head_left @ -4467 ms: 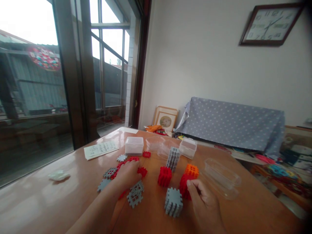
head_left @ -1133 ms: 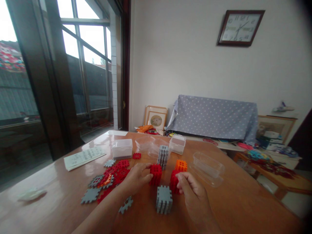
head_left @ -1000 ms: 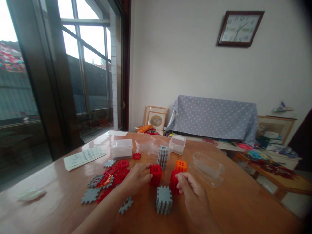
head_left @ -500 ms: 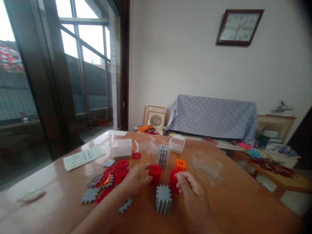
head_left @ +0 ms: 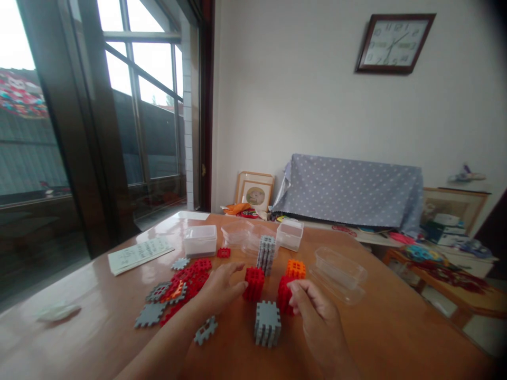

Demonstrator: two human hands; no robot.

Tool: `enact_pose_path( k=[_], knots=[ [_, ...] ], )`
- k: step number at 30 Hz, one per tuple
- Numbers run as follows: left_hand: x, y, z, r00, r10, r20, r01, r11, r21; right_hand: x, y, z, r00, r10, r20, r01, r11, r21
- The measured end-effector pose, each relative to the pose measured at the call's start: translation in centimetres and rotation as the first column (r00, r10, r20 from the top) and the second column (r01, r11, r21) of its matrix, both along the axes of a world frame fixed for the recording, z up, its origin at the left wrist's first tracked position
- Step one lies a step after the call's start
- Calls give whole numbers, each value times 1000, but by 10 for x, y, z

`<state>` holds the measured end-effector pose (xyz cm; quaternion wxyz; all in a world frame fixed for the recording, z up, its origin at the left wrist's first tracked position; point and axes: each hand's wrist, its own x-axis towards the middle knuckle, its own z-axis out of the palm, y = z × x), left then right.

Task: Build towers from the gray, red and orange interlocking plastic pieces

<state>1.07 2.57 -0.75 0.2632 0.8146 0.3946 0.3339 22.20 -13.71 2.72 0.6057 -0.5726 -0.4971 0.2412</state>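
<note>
My left hand (head_left: 222,285) is open, thumb and fingers apart, at the left side of a stack of red notched puzzle tiles (head_left: 254,283). Its thumb tip is close to that stack; touching cannot be made out. The curled fingers of my right hand (head_left: 319,314) are closed at the right edge of a second red tile stack (head_left: 285,294), partly covering it. A grey tile stack (head_left: 267,323) stands nearer to me between the hands. Behind are a taller grey stack (head_left: 266,255) and an orange stack (head_left: 296,269).
Loose red tiles (head_left: 194,277) and grey tiles (head_left: 149,315) lie heaped on the left. Clear plastic boxes (head_left: 200,241) (head_left: 290,235) stand at the back, with a clear tray (head_left: 339,269) on the right. Paper with writing (head_left: 140,254) lies at far left.
My left fingers have come slightly away from the left red stack and spread. My right hand stays by the right red stack. The view has shifted a little.
</note>
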Motion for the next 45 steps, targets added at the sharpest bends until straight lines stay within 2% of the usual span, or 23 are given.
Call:
enact_pose_path(
  k=[3,6,10,12,17,23,29,34,39,45],
  knots=[
    [-13,4,11,993,20,118,-18,1000,-12,1,-2,0,1000,5,-2,-5,1000,-7],
    [-38,13,20,972,162,173,-160,987,-27,2,-3,-2,1000,4,-6,-4,1000,-16],
    [-73,28,19,902,428,61,-427,904,-22,4,0,-7,1000,-5,-2,5,999,-49],
    [-83,33,15,875,483,-38,-482,876,32,4,1,-9,1000,-7,15,8,998,-61],
    [-79,32,2,858,415,-303,-390,910,142,6,1,-10,999,-24,45,26,998,-51],
    [-70,23,-4,796,375,-476,-364,924,120,11,2,-16,997,-14,77,19,998,-64],
    [-69,15,0,792,366,-488,-332,930,157,10,0,-15,996,-27,87,33,997,-73],
    [-66,3,13,795,332,-507,-293,943,159,8,-1,-14,993,-12,117,21,997,-78],
    [-64,-2,25,811,342,-474,-319,939,131,7,0,-16,992,-26,126,37,996,-83],
    [-66,4,19,807,355,-473,-331,934,136,9,-1,-17,993,1,122,7,998,-68]
  ],
)
